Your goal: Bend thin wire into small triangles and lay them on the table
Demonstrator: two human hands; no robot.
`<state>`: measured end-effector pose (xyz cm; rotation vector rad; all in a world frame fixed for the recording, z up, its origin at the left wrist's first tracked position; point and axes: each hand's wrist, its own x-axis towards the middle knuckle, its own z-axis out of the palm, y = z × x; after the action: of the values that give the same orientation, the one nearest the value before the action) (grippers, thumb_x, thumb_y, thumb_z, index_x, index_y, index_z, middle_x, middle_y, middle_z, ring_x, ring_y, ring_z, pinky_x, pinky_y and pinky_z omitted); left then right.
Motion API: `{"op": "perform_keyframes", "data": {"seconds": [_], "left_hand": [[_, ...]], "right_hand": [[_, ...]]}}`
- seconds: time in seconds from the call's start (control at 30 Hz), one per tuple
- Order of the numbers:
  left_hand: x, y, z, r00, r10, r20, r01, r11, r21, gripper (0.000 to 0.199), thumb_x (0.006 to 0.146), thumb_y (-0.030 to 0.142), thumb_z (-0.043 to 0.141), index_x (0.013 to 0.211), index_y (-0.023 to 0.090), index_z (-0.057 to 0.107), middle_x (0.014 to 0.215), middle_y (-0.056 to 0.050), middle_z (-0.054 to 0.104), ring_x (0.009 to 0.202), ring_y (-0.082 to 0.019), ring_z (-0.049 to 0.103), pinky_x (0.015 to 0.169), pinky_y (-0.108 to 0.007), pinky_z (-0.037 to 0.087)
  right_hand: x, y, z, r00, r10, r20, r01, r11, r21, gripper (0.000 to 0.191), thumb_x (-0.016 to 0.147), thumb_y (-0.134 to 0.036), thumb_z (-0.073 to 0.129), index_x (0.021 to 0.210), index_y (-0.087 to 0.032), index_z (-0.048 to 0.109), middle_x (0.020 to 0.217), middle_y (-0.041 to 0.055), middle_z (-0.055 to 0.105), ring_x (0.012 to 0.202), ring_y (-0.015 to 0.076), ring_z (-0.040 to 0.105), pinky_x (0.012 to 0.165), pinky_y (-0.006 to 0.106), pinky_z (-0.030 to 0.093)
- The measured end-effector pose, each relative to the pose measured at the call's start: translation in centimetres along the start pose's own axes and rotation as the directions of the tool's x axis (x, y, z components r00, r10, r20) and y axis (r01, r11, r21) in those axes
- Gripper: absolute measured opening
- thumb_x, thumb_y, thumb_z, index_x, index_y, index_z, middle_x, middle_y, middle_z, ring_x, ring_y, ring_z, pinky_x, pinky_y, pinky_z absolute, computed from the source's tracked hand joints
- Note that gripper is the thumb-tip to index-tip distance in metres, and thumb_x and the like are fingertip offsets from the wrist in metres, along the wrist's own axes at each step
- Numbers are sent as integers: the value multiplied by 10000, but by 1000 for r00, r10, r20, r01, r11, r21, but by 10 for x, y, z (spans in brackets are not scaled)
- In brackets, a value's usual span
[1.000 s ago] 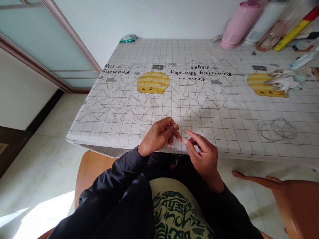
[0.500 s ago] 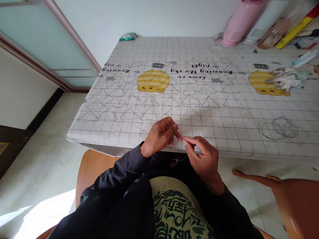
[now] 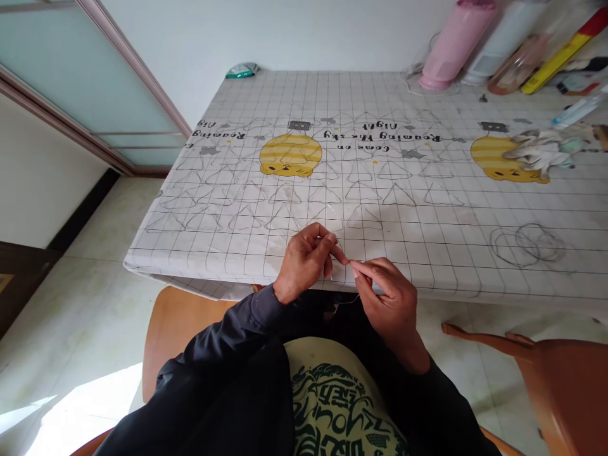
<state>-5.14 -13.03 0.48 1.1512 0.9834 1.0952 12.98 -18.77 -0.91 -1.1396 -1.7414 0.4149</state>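
Note:
My left hand (image 3: 308, 256) is closed, pinching a thin wire (image 3: 350, 300) above the table's front edge. Just to its right, my right hand (image 3: 387, 291) is closed too, thumb and forefinger pinched on the same wire. The fingertips of both hands nearly meet. A loose end of the wire hangs below them. Beyond my hands, rows of bent wire triangles (image 3: 399, 195) lie on the checked tablecloth (image 3: 441, 247). Loose coils of wire (image 3: 527, 246) rest on the cloth at the right.
At the back right stand a pink cylinder (image 3: 456, 47), a white cylinder (image 3: 496, 44) and a yellow box (image 3: 555, 60). Crumpled gloves (image 3: 544, 149) lie in front of them. A green packet (image 3: 242, 71) sits at the far left corner. A wooden chair (image 3: 565, 386) stands at the right.
My right fingertips have come slightly closer to the left ones, both hands keeping their pinch on the wire. The camera view has shifted a little.

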Motion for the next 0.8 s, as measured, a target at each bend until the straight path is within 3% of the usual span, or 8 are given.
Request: {"op": "perform_keyframes", "data": {"seconds": [0.17,0.47,0.8], "left_hand": [[-2,-2,2,1000,-12,-3,12,999,-33,343,1048,468,697,899,208,532,780,-73,813,405,-91,571,425,-226,409],[-2,0,6,999,29,-45,-30,999,-31,306,1066,423,670,904,209,525,786,-67,817,416,-87,585,444,-223,418],[0,3,6,995,68,-78,-67,998,17,332,1070,476,654,912,208,540,794,-66,821,433,-91,602,455,-226,409]], "right_hand": [[1,2,-5,999,5,46,-5,1000,11,372,1034,-27,647,1214,-294,833,975,36,763,849,188,718,757,349,587],[-4,-1,-7,995,77,63,-78,997,15,298,1046,-86,670,1212,-283,821,958,29,757,807,184,705,738,348,581],[-8,3,-11,993,68,93,-66,998,-20,254,1061,-107,655,1175,-271,812,947,38,757,837,195,723,753,354,584]]}}
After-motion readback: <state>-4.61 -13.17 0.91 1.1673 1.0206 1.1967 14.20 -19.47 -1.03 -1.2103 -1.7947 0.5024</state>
